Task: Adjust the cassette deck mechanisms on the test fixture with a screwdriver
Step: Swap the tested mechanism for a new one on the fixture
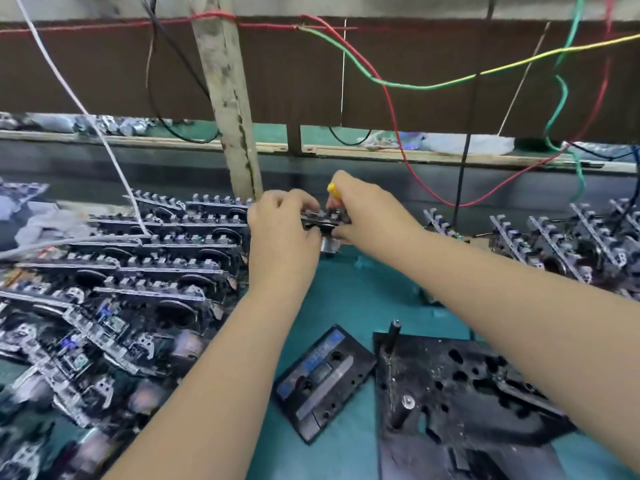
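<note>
Both hands hold one black cassette deck mechanism (323, 221) in the air above the green bench, at the centre of the view. My left hand (282, 230) grips its left end with curled fingers. My right hand (363, 213) grips its right end, and a yellow-handled screwdriver (331, 189) pokes out between thumb and fingers there. The screwdriver's tip is hidden. A silver motor can (329, 244) hangs under the mechanism. The black test fixture (450, 382), with an upright post, lies at lower right, partly under my right forearm.
A black cassette tape (322, 379) lies left of the fixture. Rows of stacked mechanisms (131, 271) fill the left side, and several more mechanisms (571, 244) stand at the right. Red, green and white wires (391, 98) hang from above. A grey post (232, 109) rises behind my hands.
</note>
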{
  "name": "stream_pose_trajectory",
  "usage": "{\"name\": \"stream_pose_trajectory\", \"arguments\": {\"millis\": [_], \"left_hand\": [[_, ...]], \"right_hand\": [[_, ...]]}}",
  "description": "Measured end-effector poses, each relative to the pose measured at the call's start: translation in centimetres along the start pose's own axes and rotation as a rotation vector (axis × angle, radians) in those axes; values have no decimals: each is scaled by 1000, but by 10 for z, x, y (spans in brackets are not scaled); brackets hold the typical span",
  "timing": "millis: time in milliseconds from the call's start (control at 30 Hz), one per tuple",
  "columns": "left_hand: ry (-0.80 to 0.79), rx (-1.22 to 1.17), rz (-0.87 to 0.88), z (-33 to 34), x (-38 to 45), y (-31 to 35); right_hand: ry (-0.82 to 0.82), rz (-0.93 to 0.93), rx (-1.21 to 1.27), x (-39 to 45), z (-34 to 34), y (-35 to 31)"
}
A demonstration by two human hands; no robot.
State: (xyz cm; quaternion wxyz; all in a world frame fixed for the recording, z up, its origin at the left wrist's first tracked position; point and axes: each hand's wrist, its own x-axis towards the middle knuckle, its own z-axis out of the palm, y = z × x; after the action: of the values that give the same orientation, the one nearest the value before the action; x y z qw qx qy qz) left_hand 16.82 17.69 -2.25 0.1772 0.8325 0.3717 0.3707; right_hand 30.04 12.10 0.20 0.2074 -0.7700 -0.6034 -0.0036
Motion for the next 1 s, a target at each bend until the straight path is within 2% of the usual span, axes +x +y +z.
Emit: {"name": "stream_pose_trajectory", "arguments": {"millis": [133,200,267,367,400,433,500,567,667,767,900,1000], "left_hand": [[99,-51,282,-19,-14,25],[136,-33,311,-24,-18,31],[84,8,157,-26,-26,27],[-193,84,-151,-20,-43,14],[-250,-22,-227,-19,-50,12],[-258,-226,-316,-18,-55,11],[-185,-713,-528,-19,-62,14],[-59,-984,-618,-25,-68,20],[114,-1017,-540,-38,-80,36],[237,-1056,-416,-52,-98,58],[265,-1032,-204,-63,-130,88],[222,-1086,-154,-64,-153,108]], "right_hand": [[72,-8,59,-33,-22,5],[61,-5,79,-51,-29,9],[33,-2,98,-69,-32,11],[68,-15,105,-88,-35,9],[73,-27,97,-94,-35,6],[74,-45,83,-99,-36,3],[77,-85,45,-112,-38,-2],[102,-140,-6,-126,-41,-8],[205,-203,-24,-148,-51,-13],[260,-170,104,-173,-62,-17],[129,9,244,-197,-72,-24],[51,141,393,-209,-72,-27]]}}
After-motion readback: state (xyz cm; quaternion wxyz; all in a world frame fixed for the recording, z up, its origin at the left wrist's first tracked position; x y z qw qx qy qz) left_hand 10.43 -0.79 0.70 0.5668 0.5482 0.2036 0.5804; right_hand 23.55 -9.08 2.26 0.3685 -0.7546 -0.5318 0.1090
